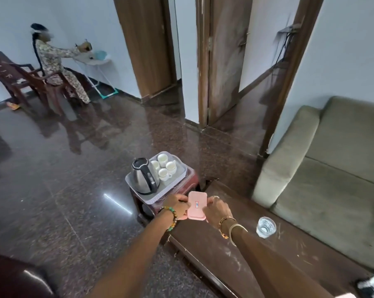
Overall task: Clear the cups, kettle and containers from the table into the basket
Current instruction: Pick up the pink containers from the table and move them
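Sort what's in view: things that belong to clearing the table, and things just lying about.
Job: pink container, held in left hand and right hand; basket with kettle and four cups inside; glass on the table.
Lying about: sofa; brown chairs; doors; a seated person at a far white table.

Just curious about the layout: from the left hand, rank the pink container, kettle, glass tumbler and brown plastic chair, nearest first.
1. Pink container, gripped by the left hand.
2. Kettle, just ahead in the basket.
3. Glass tumbler, right, on the table.
4. Brown plastic chair, far left.
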Available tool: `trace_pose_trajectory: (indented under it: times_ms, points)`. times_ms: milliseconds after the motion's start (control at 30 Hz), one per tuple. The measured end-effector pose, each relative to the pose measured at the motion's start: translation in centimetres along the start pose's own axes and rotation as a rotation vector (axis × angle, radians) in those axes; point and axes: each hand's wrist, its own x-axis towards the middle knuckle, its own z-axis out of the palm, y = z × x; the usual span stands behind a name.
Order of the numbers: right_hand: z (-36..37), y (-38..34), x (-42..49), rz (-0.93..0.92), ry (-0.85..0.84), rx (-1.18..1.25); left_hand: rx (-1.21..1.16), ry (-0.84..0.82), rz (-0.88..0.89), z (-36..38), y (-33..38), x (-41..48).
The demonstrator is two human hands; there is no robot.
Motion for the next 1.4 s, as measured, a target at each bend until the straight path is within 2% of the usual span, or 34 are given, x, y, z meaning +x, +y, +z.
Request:
trace_pose_trajectory:
  times_ms: [200,333,500,733,967,1067,1200,1400]
  points:
    - [3.0,-5.3,5.4,-0.030,-0.046,0.021,-0.012,0.148,0.025,-5.2,0.8,4.0]
    - [6.4,-8.1,8.2,-0.008,-0.071,0.013,-0.004,0.166,0.037,-8.9,0.2,6.8]
    - [10.9,-11.4,11.2,0.042,-0.115,0.022,-0.010,0.103,-0.033,-13.4,-1.3,12.1]
    - [14.3,-16.0,14.8,0.181,0.003,0.097,0.109,-0.049,0.016,-18.6,0.9,19.3]
    - [13.7,-17.2,18.0,0.272,0.149,0.176,0.186,-0.162,0.083,-18.2,3.9,23.5]
    - [13.7,-16.6,19.2,0.306,0.185,0.183,0.174,-0.216,0.058,-17.2,4.1,25.1]
    - [14.2,-15.2,20.6,0.339,0.153,0.178,0.232,-0.252,0.028,-16.0,3.6,26.6]
    - [14.5,-13.6,23.4,0.378,0.101,0.216,0.352,-0.202,0.039,-14.4,3.7,28.7]
